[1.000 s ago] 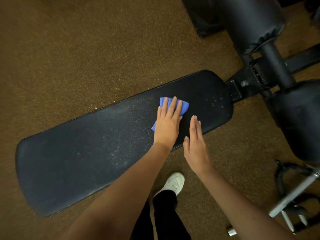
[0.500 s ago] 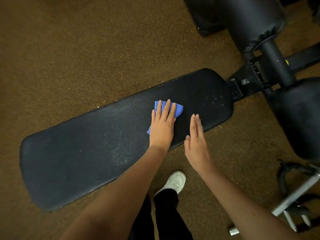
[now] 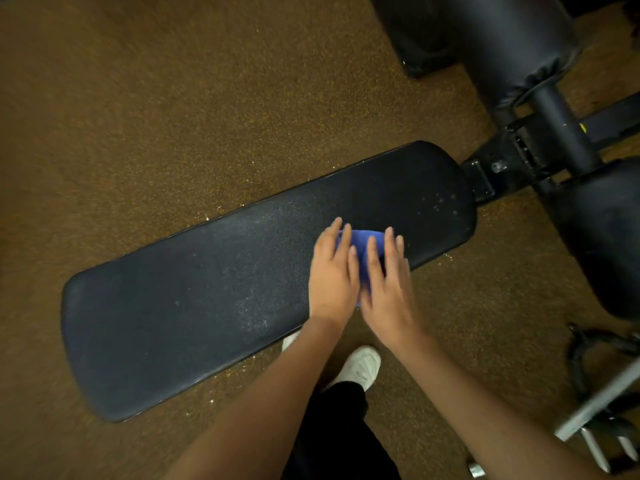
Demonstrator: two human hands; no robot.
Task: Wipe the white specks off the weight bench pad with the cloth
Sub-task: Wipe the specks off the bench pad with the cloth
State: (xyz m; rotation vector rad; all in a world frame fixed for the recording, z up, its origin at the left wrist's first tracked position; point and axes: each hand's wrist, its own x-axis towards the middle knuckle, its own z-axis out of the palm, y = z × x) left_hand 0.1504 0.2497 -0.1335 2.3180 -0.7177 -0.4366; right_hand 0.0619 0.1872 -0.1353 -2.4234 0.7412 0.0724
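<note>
The blue cloth (image 3: 360,249) lies on the black pad (image 3: 214,292) of the weight bench, near the end by the metal frame (image 3: 502,168). Both hands cover most of it. The left hand (image 3: 332,275) lies flat on it with straight fingers, and the right hand (image 3: 388,282) lies flat beside it, fingers straight too, holding nothing.

The cloth looks soft and light, so it will bunch up and slide if pushed with one finger. A flat palm on the middle should hold it best. The pad looks firm and bumpy (not slippery, I think).

White specks (image 3: 441,202) still sit past the cloth, toward the frame end. The hands are a bit blurry, so I can't tell how hard they press.
</note>
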